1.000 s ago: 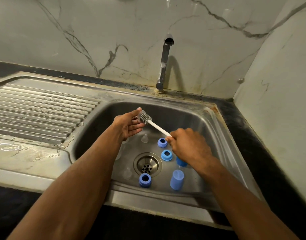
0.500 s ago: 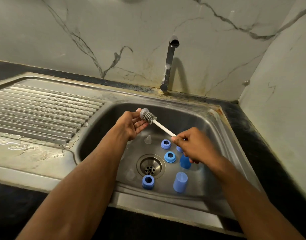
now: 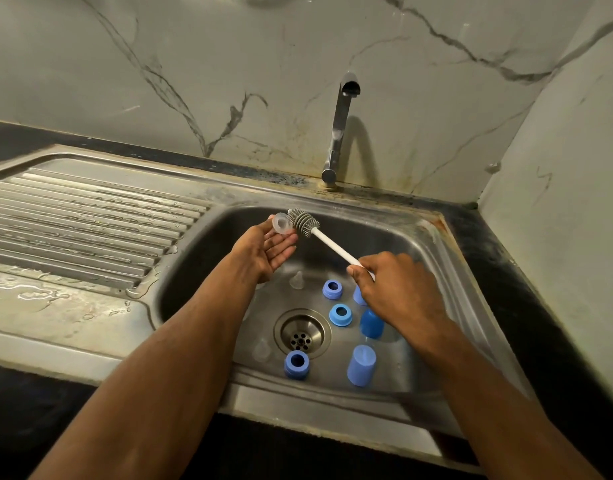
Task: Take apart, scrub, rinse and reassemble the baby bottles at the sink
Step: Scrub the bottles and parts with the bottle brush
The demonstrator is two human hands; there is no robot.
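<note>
Over the sink basin point(image 3: 447, 271), my left hand point(image 3: 267, 249) pinches a clear silicone teat point(image 3: 281, 224) at its fingertips, palm up. My right hand point(image 3: 398, 289) grips the white handle of a bottle brush point(image 3: 303, 223), whose grey bristle head touches the teat. On the basin floor lie three blue collar rings point(image 3: 341, 314), two blue caps point(image 3: 361, 364), and two more clear teats point(image 3: 297, 280). Another blue part point(image 3: 358, 296) is half hidden under my right hand.
The drain strainer point(image 3: 302, 334) sits in the basin's middle. A chrome tap point(image 3: 339, 129) stands at the back, with no water running. A wet ribbed drainboard point(image 3: 83, 220) lies to the left. Marble walls close off the back and right side.
Both hands stay over the basin; the brush head has shifted slightly against the teat and the teat's round base now faces the camera. The camera has tilted a little.
</note>
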